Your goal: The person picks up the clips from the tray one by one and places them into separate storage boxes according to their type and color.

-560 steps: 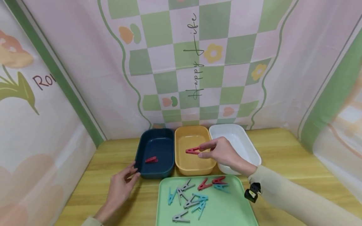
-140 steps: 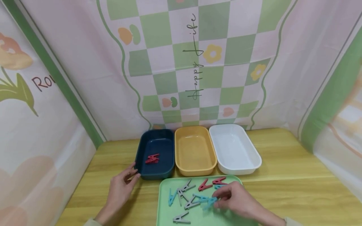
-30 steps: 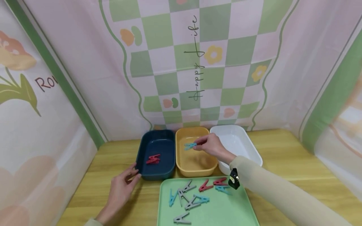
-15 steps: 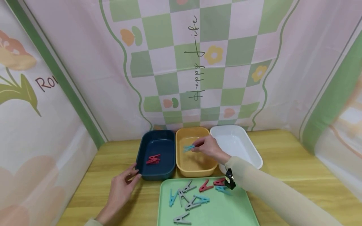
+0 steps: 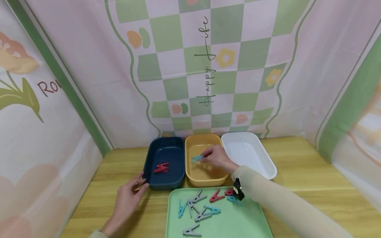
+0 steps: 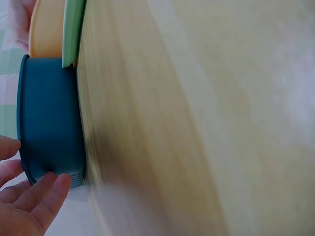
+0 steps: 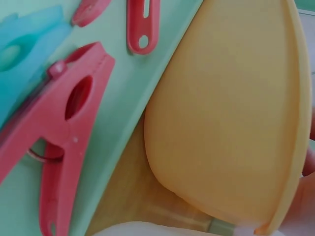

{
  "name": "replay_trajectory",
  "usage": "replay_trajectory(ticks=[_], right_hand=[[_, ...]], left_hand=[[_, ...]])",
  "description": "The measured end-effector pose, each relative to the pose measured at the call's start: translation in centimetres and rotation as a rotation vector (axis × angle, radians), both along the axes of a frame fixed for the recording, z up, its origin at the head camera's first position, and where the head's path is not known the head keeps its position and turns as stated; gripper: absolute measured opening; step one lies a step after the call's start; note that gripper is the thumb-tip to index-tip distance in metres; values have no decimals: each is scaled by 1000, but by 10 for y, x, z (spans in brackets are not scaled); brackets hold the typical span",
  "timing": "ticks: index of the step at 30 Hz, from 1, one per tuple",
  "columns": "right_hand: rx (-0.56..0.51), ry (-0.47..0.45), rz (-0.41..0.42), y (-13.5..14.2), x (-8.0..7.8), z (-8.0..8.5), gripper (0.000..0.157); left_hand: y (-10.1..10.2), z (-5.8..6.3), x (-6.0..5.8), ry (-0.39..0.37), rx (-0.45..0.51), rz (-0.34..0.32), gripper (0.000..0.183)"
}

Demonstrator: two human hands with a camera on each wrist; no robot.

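My right hand [image 5: 218, 157] pinches a light blue clothespin [image 5: 197, 159] by one end, low over the floor of the yellow bin [image 5: 206, 181]. In the right wrist view that bin's wall [image 7: 221, 108] hides most of the hand. At the near left corner of the navy bin [image 5: 165, 185], my left hand [image 5: 127, 197] rests with relaxed fingers against the outside, as the left wrist view also shows on the bin's wall [image 6: 51, 108]. A few red clothespins [image 5: 161, 168] lie heaped inside the navy bin.
A green tray [image 5: 238, 219] in front carries grey clothespins [image 5: 191, 230], blue clothespins [image 5: 182, 209] and red clothespins [image 5: 216, 196]. The white bin [image 5: 248, 155] stands right of the yellow one on the wooden table [image 5: 300, 172]. A patterned curtain [image 5: 196, 82] hangs behind the bins.
Earlier, red clothespins went into the navy bin and the right hand took a blue one from the tray. Over the last second it has lowered that clothespin slightly into the yellow bin. Left hand unmoved.
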State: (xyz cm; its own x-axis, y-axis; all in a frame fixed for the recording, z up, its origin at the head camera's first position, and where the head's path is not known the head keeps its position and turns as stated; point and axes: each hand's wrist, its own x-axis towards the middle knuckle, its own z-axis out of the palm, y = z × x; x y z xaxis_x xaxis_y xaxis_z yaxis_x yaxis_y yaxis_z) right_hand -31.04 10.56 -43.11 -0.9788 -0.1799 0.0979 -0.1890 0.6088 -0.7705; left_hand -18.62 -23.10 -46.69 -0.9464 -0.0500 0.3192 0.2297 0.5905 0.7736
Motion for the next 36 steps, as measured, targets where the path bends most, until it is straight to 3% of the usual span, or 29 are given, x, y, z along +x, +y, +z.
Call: replay_trajectory(ticks=[15, 36], right_hand=[[33, -41, -71, -5, -1, -2, 15], [57, -86, -90, -6, -8, -11, 16]], left_hand=[[0, 1, -1, -13, 8, -2, 22], [0, -2, -1, 16, 16, -13, 22]])
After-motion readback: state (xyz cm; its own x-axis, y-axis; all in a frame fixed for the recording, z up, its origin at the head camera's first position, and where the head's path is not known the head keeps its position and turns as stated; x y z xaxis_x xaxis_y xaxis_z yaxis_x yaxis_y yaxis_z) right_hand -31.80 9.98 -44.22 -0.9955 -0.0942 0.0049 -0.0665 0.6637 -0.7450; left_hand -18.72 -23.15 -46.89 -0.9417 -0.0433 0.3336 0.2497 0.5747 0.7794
